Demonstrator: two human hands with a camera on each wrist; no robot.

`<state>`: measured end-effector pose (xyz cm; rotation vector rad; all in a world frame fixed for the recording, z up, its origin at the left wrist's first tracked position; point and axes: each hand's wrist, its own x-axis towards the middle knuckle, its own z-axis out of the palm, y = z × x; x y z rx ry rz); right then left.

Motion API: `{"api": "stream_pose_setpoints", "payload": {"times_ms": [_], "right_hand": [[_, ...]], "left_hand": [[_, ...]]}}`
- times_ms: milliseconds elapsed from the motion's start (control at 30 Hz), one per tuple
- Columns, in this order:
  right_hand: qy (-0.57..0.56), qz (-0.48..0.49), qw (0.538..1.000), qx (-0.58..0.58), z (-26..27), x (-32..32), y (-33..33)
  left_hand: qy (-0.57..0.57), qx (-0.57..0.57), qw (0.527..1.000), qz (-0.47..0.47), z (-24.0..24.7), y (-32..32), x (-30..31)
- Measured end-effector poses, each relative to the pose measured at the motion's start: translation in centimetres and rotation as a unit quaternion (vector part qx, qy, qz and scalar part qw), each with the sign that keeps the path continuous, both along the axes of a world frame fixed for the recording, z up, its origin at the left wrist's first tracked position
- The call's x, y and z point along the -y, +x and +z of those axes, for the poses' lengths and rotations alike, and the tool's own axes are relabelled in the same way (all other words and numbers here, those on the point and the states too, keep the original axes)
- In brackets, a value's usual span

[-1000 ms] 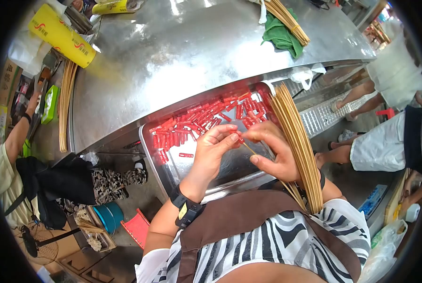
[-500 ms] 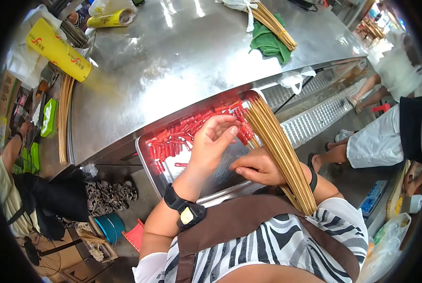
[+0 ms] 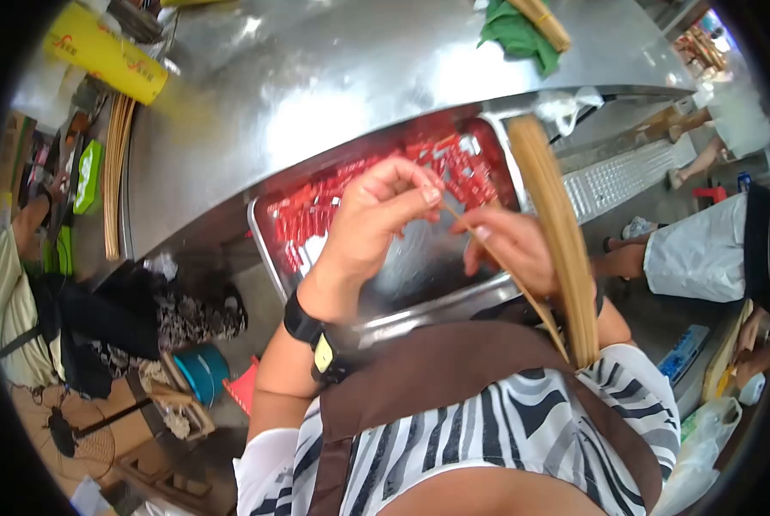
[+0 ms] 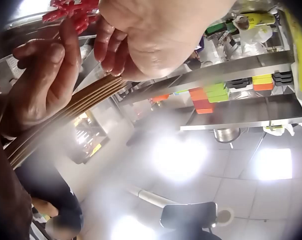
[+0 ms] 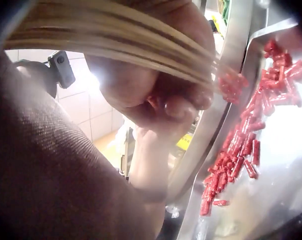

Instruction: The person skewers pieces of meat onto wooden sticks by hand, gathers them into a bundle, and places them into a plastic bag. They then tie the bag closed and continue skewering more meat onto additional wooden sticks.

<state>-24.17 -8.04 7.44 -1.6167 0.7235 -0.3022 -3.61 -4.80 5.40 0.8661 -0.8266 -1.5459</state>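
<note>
In the head view my left hand (image 3: 363, 219) pinches the upper end of a thin wooden stick (image 3: 527, 297) between thumb and fingertips. My right hand (image 3: 523, 249) is lower along the same stick, its thumb and finger against it. A thick bundle of sticks (image 3: 557, 232) lies across the right hand and wrist. Small red wrapped pieces (image 3: 316, 202) are heaped in a metal tray (image 3: 381, 325) beneath the hands. The left wrist view shows the right hand's (image 4: 43, 82) thumb and finger close together beside the bundle (image 4: 91, 95).
A steel table (image 3: 351, 77) stands beyond the tray, with a green cloth (image 3: 523, 39) and a yellow roll (image 3: 105, 56) on it. More sticks (image 3: 117, 181) lie at its left edge. Other people are at both sides; a blue bucket (image 3: 200, 374) stands at the lower left.
The hands had moved apart, the right one down by the bundle; now they are close again with a thin stick between them. The red piece seen earlier at the left fingertips is not plainly visible.
</note>
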Motion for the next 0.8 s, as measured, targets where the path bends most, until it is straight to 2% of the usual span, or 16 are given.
{"api": "stream_pose_setpoints", "payload": {"times_ms": [33, 100, 167, 200, 233, 267, 300, 333, 400, 500, 633, 767, 800], "right_hand": [[0.036, -0.020, 0.999, 0.017, 0.2, -0.1, -0.1], [0.024, 0.021, 0.999, 0.036, 0.2, -0.4, 0.0], [0.029, 0.054, 0.996, 0.058, -0.8, -0.7, 0.5], [0.014, 0.057, 0.997, 0.041, -0.9, -0.8, 0.6], [-0.002, 0.058, 0.998, 0.024, -1.0, -0.8, 0.6], [-0.018, 0.037, 0.999, 0.012, -0.9, -0.7, 0.5], [-0.016, 0.039, 0.999, 0.013, -1.0, -0.7, 0.5], [-0.018, 0.025, 0.999, 0.013, -1.0, -0.6, 0.3], [-0.005, 0.010, 1.000, 0.017, -1.3, -0.7, 0.5], [-0.003, 0.037, 0.999, 0.023, -1.6, -1.1, 1.1], [-0.011, 0.042, 0.999, 0.014, -1.0, -1.1, 1.1], [-0.007, 0.032, 0.999, 0.017, -1.0, -1.0, 0.7], [-0.014, 0.037, 0.999, 0.016, -0.8, -1.1, 0.8]], "left_hand": [[0.017, 0.026, 0.999, -0.013, -0.2, 0.6, -0.4], [0.046, 0.012, 0.999, 0.005, -1.5, 0.6, -1.3], [0.020, 0.017, 1.000, 0.011, -2.8, 0.8, -1.9], [0.036, 0.112, 0.993, -0.001, -2.9, 1.7, -2.7], [0.037, 0.114, 0.993, 0.002, -3.3, 2.6, -3.7], [0.016, 0.343, 0.939, 0.017, -4.0, 3.7, -4.9], [-0.006, 0.553, 0.833, 0.028, -4.5, 4.6, -6.0], [-0.004, 0.553, 0.833, 0.027, -5.1, 5.3, -7.0], [-0.101, 0.726, 0.679, 0.031, -5.6, 6.2, -8.4], [-0.100, 0.719, 0.683, 0.079, -5.9, 5.6, -8.9], [-0.092, 0.741, 0.656, 0.110, -8.2, 6.1, -8.6], [-0.092, 0.755, 0.642, 0.095, -8.2, 6.1, -8.2], [0.009, 0.585, 0.804, 0.107, -8.2, 5.8, -8.0]]}}
